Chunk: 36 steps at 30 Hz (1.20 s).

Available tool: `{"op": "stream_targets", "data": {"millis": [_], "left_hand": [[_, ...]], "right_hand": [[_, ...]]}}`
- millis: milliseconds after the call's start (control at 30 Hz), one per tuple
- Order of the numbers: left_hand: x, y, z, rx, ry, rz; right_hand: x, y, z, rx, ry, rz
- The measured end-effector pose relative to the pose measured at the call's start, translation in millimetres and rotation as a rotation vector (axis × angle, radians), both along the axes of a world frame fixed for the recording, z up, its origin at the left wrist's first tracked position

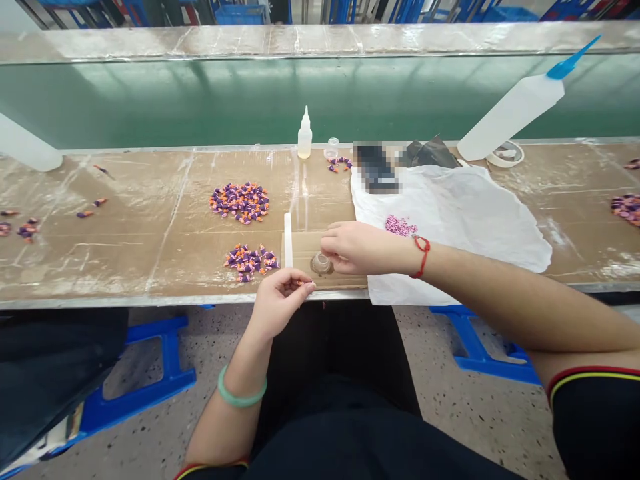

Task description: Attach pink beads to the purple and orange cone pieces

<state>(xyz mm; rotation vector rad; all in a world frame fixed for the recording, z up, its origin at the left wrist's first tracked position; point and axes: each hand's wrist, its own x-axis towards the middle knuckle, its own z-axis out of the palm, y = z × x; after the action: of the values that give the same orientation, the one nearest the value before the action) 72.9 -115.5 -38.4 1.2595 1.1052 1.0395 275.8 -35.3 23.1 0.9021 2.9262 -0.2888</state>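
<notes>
On cardboard-covered bench (pixel 150 253), left hand (pixel 283 303) pinches small orange piece (pixel 300 283); right hand (pixel 360 248) curled shut above small glass cup (pixel 321 264), any held item hidden.

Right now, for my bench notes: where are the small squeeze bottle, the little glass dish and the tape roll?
small squeeze bottle (pixel 305 139): head view, on its body.
little glass dish (pixel 321 264): head view, on its middle.
tape roll (pixel 506 163): head view, on its front edge.

The bench (pixel 125 260) looks like matt cardboard under glossy tape; on it, a crinkled white plastic sheet (pixel 490 227).
</notes>
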Motion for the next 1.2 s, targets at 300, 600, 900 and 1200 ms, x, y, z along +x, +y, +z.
{"op": "stream_targets", "data": {"millis": [300,600,900,1200], "left_hand": [[2,0,-0.2,-0.075,-0.158,0.088],[19,-18,29.5,-0.007,-0.483,0.141],[23,-25,42.1,0.061,-0.46,0.112],[26,-27,44.5,0.121,-0.462,0.12]], "right_hand": [[4,-3,1.8,-0.121,0.231,-0.086],[2,-54,16.9,-0.939,0.911,-0.41],[4,-68,30.5,-0.779,0.908,-0.345],[5,-72,33.9,-0.642,0.858,-0.31]]}}
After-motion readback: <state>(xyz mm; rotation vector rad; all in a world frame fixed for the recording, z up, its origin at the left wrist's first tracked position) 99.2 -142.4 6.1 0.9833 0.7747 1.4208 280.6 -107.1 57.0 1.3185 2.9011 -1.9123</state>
